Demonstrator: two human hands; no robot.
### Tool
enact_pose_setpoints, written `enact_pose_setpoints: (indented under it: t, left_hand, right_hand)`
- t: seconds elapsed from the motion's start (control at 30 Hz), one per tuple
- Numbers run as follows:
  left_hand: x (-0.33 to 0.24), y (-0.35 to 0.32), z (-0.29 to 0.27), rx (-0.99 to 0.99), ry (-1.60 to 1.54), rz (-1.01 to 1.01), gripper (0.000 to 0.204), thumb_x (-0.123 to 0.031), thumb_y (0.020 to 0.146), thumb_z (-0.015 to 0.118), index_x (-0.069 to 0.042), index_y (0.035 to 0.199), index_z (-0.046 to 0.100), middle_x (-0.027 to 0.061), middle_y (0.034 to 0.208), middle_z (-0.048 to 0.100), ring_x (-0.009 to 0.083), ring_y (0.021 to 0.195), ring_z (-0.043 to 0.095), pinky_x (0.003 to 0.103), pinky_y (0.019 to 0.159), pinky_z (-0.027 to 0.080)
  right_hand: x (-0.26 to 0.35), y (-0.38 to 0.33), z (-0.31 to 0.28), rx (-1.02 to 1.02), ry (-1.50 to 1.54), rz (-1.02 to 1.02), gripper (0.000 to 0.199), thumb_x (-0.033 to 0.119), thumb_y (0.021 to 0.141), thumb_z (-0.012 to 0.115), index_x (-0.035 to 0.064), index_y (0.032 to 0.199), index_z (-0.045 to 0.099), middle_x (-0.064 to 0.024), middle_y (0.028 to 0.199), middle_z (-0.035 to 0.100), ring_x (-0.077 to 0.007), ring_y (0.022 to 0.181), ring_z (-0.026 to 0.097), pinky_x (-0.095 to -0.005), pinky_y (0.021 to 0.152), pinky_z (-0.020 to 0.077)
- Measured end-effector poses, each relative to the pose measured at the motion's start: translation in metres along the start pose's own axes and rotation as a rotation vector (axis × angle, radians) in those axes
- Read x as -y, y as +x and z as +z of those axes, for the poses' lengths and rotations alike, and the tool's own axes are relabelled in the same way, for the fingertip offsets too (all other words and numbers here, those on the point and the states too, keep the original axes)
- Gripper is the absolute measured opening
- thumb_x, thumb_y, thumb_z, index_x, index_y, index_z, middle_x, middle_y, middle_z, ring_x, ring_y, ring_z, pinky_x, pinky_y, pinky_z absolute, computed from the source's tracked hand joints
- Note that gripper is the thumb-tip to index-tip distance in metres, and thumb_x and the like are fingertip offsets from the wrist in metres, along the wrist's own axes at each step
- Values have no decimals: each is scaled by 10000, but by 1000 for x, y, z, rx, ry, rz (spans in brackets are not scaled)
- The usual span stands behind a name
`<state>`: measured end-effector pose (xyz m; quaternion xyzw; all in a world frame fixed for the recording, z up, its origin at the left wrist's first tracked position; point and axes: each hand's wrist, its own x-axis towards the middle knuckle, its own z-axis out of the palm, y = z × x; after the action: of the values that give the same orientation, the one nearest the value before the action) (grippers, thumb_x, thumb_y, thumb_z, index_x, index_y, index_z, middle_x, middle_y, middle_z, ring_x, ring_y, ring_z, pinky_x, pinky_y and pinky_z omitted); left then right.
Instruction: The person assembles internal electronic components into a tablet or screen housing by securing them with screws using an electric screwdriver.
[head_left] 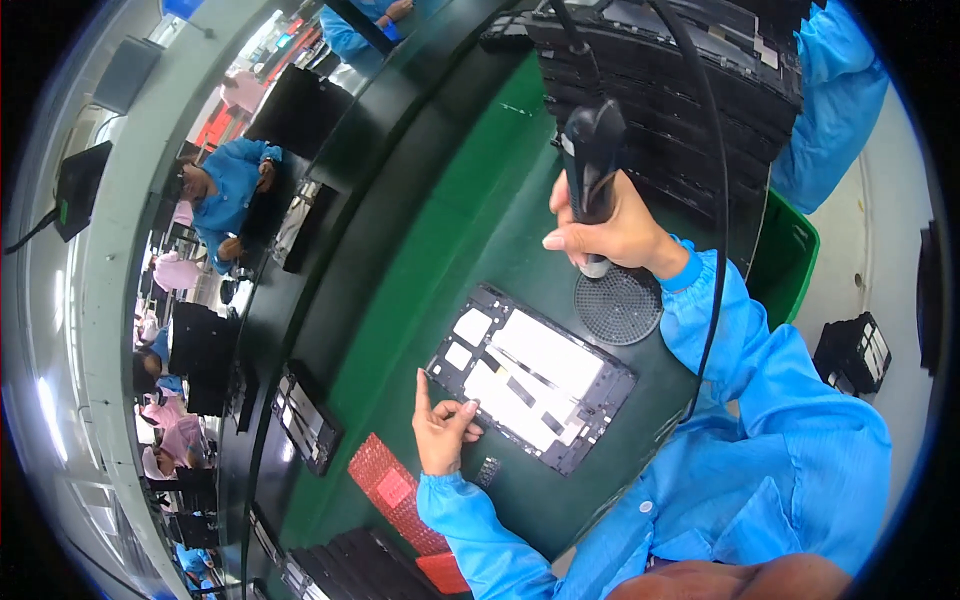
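On the green surface [515, 245] lies an opened tablet [535, 372], black-framed, its white panels crossed by dark strips. The left hand [440, 432] spreads thumb and forefinger at its eight-o'clock edge; at one o'clock, the right hand [625, 232] is clamped on a driver [593, 165] near a dish [620, 310].

Can make out no word, number, brand or sign anywhere. Looks plain white at this size on the battery panels [565, 355] of the opened tablet [535, 380]; is too blurred to read on the paler square patch [395, 488] of the red bubble-wrap pouch [372, 460].
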<state>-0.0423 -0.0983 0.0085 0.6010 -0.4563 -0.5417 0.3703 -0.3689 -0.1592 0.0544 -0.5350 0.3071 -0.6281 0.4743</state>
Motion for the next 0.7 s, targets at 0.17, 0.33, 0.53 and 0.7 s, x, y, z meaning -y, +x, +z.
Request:
enact_pose_setpoints:
  t: [0.17, 0.33, 0.53, 0.7]
  left_hand:
    - [1, 1, -7, 55, 39, 28, 896, 71, 717, 660, -75, 1421, 126, 61, 685, 567, 117, 475, 530, 221, 419, 452]
    - [2, 13, -11, 86, 81, 29, 868, 70, 712, 670, -53, 1404, 161, 59, 690, 559, 108, 505, 538, 200, 451, 459]
    - [12, 22, -17, -53, 153, 235, 714, 64, 747, 634, -14, 1365, 285, 146, 1155, 548, 73, 617, 547, 165, 479, 449]
    - [16, 24, -15, 5, 126, 247, 558, 69, 793, 580, 5, 1314, 388, 116, 1329, 440, 34, 678, 558, 141, 493, 452]
  right_hand:
    - [-1, 8, 4, 21, -97, -35, 337, 87, 719, 735, -20, 953, 517, -35, 551, 556, -103, 463, 542, -237, 458, 430]
    - [-27, 20, 4, 9, -145, -85, 263, 76, 721, 727, -9, 872, 530, -52, 542, 572, -104, 455, 546, -228, 461, 424]
    - [-36, 20, 14, 37, -172, -97, 267, 21, 722, 715, -9, 882, 504, -49, 534, 553, -107, 447, 541, -233, 447, 435]
    - [-45, 18, 18, 42, -233, -79, 267, 30, 723, 722, 1, 878, 506, -41, 547, 558, -99, 449, 541, -226, 444, 430]
